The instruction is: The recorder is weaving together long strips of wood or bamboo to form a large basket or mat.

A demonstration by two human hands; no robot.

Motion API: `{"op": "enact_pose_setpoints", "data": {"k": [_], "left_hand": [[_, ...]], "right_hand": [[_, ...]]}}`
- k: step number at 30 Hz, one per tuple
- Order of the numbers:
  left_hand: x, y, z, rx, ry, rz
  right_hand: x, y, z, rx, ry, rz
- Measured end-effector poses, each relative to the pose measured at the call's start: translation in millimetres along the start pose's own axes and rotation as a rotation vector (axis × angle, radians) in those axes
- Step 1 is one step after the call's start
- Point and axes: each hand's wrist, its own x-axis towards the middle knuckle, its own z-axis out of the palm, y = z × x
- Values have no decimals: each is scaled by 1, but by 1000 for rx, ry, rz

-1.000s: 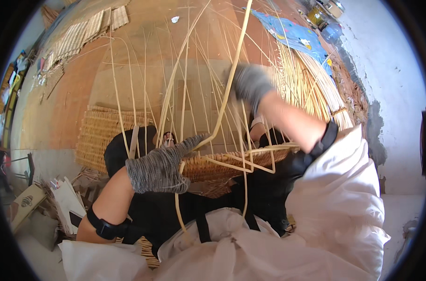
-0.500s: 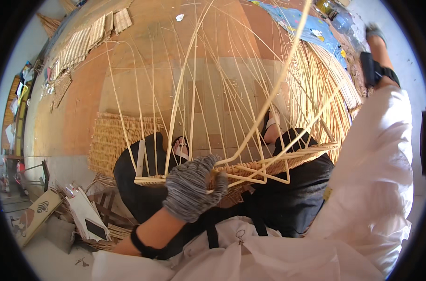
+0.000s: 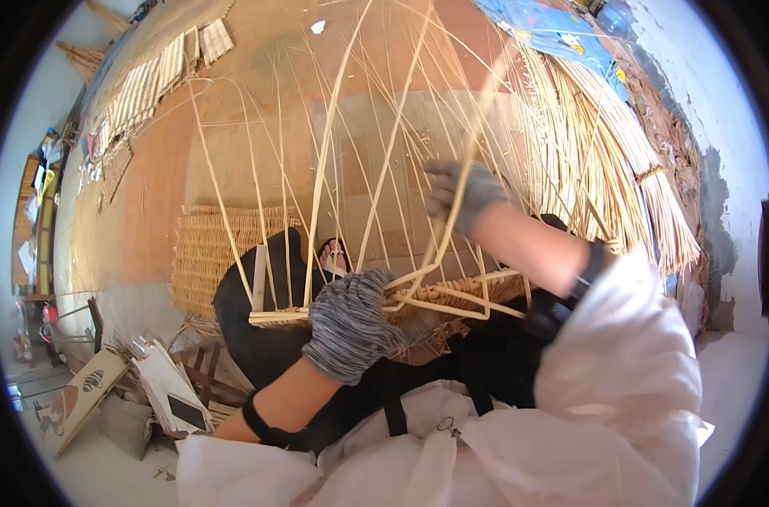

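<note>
Across my lap lies a partly woven wicker panel [image 3: 460,292] with long pale upright rods fanning away from it. My left hand [image 3: 355,325], in a grey marled knit glove, is closed round its near edge, left of the middle. Thick bent rods cross beside its fingertips. My right hand [image 3: 473,198], in a grey glove, is above the panel among the uprights. Its fingers point left and look apart, slightly blurred. A thick, partly blurred willow rod [image 3: 453,215] rises from the edge and passes in front of this hand.
A large bundle of pale rods [image 3: 570,144] lies at the right, beside a blue cloth [image 3: 562,32]. On the left are a finished woven wicker piece [image 3: 207,262] and striped mats [image 3: 152,84]. Boards and scraps [image 3: 169,389] are piled at the lower left.
My right hand has swung from the far upper right to above the panel. One thick rod that slanted right is no longer there; another now stands left of the middle. My left hand keeps its grip.
</note>
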Motion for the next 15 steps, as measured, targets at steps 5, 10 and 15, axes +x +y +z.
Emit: {"op": "enact_pose_setpoints", "data": {"k": [5, 10, 15], "left_hand": [[21, -18, -38, -94, -460, -61], [13, -15, -23, -181, -414, -55], [4, -10, -25, -86, -377, -119]], "right_hand": [[14, 35, 32, -206, -13, -122], [-28, 45, 32, -326, -203, 47], [12, 87, 60, -326, -122, 302]]}}
